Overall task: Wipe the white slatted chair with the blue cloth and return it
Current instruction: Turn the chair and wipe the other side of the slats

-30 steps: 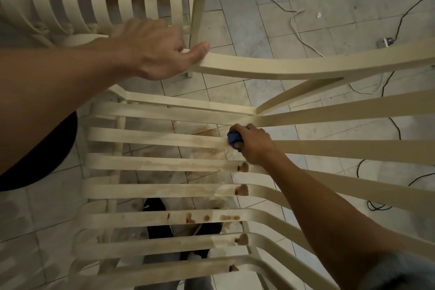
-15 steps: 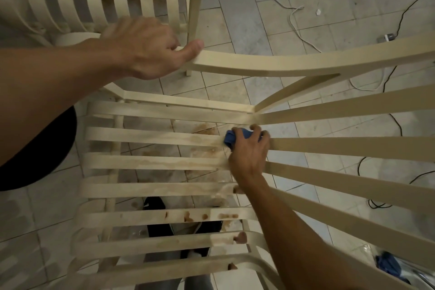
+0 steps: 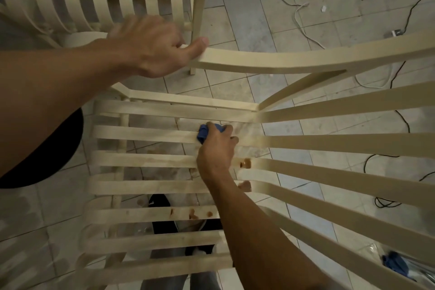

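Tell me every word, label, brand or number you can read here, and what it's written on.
No text can be read anywhere in this view.
The white slatted chair carries no lettering, only brown stains.
The blue cloth in the right hand shows no label.
The small grey plug on the floor is too small to show any marking.

The view was dim and yellowish, with soft, weak shadows. The left hand [image 3: 150, 47] at upper left was motion-blurred. Wide-angle distortion bowed the chair [image 3: 329, 143] slats toward the frame edges.
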{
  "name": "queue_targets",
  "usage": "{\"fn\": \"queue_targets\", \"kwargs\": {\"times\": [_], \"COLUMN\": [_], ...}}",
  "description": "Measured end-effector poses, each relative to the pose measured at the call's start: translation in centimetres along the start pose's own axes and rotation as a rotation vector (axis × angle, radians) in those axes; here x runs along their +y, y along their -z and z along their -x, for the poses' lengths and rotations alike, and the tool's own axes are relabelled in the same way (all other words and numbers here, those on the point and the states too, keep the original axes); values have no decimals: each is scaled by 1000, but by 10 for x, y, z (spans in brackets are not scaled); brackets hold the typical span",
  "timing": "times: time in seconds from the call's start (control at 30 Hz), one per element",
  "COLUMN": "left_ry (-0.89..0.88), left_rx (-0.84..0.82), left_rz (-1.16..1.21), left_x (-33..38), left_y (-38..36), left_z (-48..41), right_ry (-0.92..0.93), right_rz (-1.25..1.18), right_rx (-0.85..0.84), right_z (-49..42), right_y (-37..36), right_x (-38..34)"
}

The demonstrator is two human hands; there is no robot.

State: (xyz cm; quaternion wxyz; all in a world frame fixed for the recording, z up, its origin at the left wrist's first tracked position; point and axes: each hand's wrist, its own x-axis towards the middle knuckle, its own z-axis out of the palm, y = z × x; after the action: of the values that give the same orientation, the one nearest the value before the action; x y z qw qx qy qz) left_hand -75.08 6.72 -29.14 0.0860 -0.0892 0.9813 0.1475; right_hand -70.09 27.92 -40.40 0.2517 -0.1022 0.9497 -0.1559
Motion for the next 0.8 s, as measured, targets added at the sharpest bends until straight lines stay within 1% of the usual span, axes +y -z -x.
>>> {"fn": "queue_targets", "kwargs": {"times": [0.1, 0.23, 0.3, 0.47, 0.53, 0.63, 0.73, 0.8], "left_ry": [9, 2, 13, 32, 32, 20, 15, 8], "left_rx": [-4, 12, 35, 44, 48, 37, 35, 30], "left_rz": [18, 0, -16, -39, -36, -25, -27, -25], "left_x": [0, 0, 0, 0, -2, -1, -3, -4], "left_y": [0, -1, -2, -2, -2, -3, -4, -4], "left_z": [0, 0, 1, 1, 0, -1, -2, -2], "right_ry": [19, -85, -92, -192, -133, -16, 93, 142], "right_rz": [28, 180, 217, 31, -23, -24, 9, 88], "right_rx": [-3, 52, 35, 18, -4, -36, -47, -22], "right_z": [-7, -27, -29, -15, -6, 0, -4, -12], "right_y": [14, 45, 48, 24, 10, -7, -5, 4], "right_x": [22, 59, 62, 23, 2, -10, 4, 25]}}
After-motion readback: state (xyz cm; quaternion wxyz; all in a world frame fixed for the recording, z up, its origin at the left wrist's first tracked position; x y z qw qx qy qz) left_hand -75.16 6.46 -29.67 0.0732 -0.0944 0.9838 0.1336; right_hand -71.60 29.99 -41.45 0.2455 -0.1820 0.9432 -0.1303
